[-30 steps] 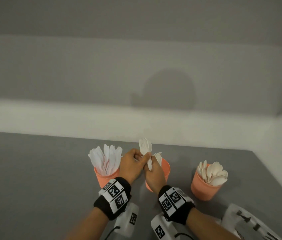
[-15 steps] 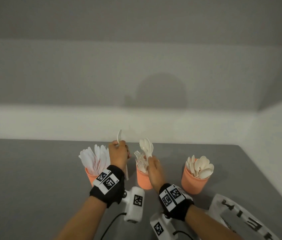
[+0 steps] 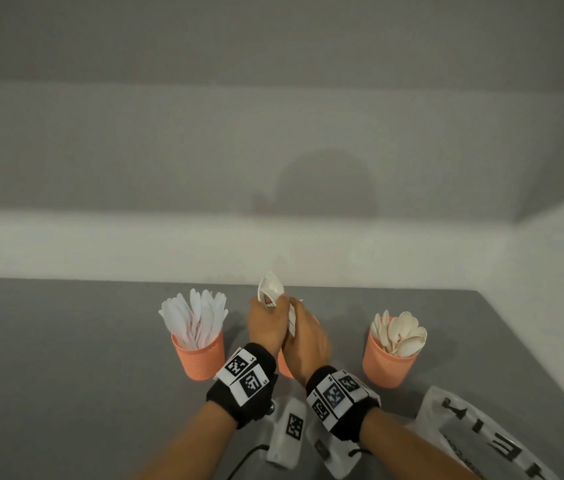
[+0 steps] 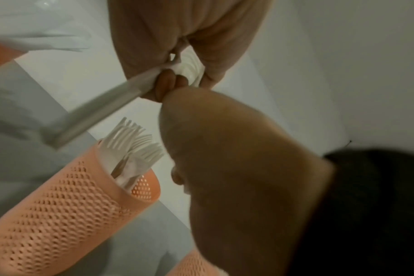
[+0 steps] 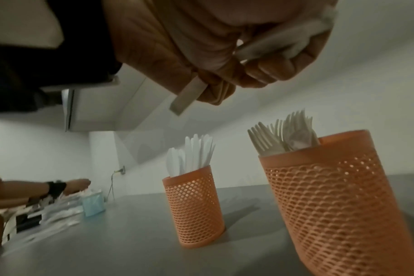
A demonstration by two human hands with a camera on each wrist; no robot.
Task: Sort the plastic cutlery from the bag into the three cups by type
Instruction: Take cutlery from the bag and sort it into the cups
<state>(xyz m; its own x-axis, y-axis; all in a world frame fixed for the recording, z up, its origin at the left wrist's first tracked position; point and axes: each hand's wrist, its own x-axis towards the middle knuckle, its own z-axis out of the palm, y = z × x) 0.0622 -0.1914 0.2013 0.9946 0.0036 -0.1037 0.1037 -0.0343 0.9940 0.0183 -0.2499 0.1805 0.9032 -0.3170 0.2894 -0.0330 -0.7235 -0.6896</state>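
Observation:
Both hands meet above the middle orange mesh cup, which they mostly hide in the head view. That cup holds forks. My right hand grips a bundle of white plastic spoons, its handles poking out below the fist. My left hand pinches one white handle at that bundle. The left cup is packed with knives. The right cup is full of spoons.
The white printed bag lies on the grey table at the lower right. The table ends at a white wall behind and on the right. In the right wrist view, another person's hand and packets lie far to the left.
My hands were apart half a second ago, the left one raised near the knife cup. They have come back together over the middle cup, on the spoon bundle.

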